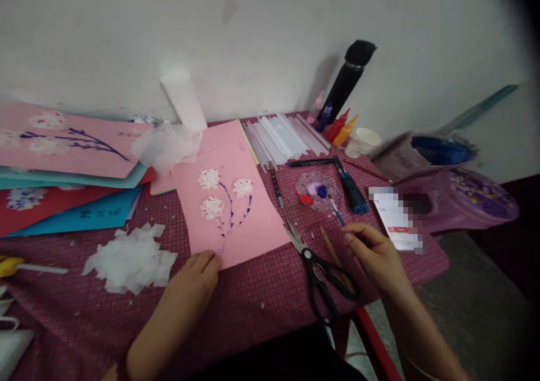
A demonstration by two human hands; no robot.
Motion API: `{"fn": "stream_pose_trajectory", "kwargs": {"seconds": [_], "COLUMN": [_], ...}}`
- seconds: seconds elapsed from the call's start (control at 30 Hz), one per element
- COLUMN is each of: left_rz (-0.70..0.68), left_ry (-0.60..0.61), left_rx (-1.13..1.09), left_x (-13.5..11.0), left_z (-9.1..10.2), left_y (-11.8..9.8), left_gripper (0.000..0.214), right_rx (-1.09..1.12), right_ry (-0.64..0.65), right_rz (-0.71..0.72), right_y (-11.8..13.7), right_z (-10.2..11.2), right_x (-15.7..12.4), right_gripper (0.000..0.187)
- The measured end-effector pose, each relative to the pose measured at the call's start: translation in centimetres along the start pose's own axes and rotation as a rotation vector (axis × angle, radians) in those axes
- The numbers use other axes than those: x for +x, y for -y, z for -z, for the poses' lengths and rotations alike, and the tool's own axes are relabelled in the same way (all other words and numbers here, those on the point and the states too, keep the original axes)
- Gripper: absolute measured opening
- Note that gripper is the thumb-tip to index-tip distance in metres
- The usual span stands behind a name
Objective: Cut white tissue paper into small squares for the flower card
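A sheet of pink paper point(261, 218) lies in front of me, bearing three fluffy white flowers with red flecks and blue painted stems. My left hand point(198, 274) rests its fingers on the sheet's lower left corner, holding nothing. On the right, my right hand point(375, 254) pinches a thin paintbrush point(338, 215) with a blue handle. The brush tip touches or hovers at a clear plastic palette point(318, 204) with red, lilac and dark blue paint. Black-handled scissors point(310, 263) and a pencil point(331, 246) lie between the sheet and my right hand.
Torn white tissue point(130, 260) and stacked coloured sheets point(84, 215) lie left. Behind are glue sticks point(282, 139), paint bottles point(337, 128), a paper cup point(363, 142) and a black bottle point(346, 80). A glue gun point(352, 189) and phone point(396, 220) lie right, near a pink container point(439, 204).
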State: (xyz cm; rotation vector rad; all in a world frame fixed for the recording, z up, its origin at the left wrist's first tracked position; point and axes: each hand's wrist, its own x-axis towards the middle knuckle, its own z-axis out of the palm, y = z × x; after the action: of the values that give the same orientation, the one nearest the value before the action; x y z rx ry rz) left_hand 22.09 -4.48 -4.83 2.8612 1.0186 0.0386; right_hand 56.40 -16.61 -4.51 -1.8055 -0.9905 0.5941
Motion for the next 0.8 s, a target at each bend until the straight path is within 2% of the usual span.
{"fn": "stream_pose_trajectory", "kwargs": {"seconds": [0.13, 0.23, 0.33, 0.43, 0.5, 0.57, 0.63, 0.73, 0.8], "left_rz": [0.077, 0.203, 0.433, 0.697, 0.774, 0.762, 0.692, 0.488, 0.295], "left_ry": [-0.225, -0.396, -0.470, -0.513, -0.557, -0.637, -0.703, -0.701, -0.675], "left_rx": [-0.064, -0.217, -0.455, -0.600, -0.632, -0.628, -0.581, -0.445, -0.341], "left_x": [-0.9, -1.8, -2.4, -2.8, -3.1, -3.3, -3.6, -4.1, -4.7], "left_z": [1.2, 2.4, 3.1, 2.8, 2.2, 1.2, 0.1, -1.7, -2.7], "left_y": [1.0, 1.5, 1.9, 2.5, 3.0, 3.6, 4.0, 4.2, 3.5], "left_gripper": [0.028, 0.025, 0.024, 0.025, 0.025, 0.024, 0.023, 0.022, 0.019], "right_rx": [-0.119, -0.163, -0.220, -0.255, -0.249, -0.214, -0.145, 0.034, 0.192], "right_ry": [-0.039, -0.041, -0.021, 0.014, 0.038, 0.052, 0.066, 0.145, 0.263], "right_rz": [0.052, 0.069, 0.079, 0.075, 0.061, 0.036, 0.007, -0.041, -0.076], "right_y": [-0.6, -0.9, -1.4, -2.0, -2.4, -2.4, -2.0, -0.3, 1.1], "right_z": [-0.3, -0.8, -1.3, -1.5, -1.4, -1.1, -0.8, -1.4, -2.8], "right_x": [-0.5, -0.4, -0.1, 0.3, 0.6, 1.0, 1.1, 1.0, 1.0], "right_gripper": [0.020, 0.021, 0.021, 0.019, 0.017, 0.016, 0.015, 0.023, 0.031]}}
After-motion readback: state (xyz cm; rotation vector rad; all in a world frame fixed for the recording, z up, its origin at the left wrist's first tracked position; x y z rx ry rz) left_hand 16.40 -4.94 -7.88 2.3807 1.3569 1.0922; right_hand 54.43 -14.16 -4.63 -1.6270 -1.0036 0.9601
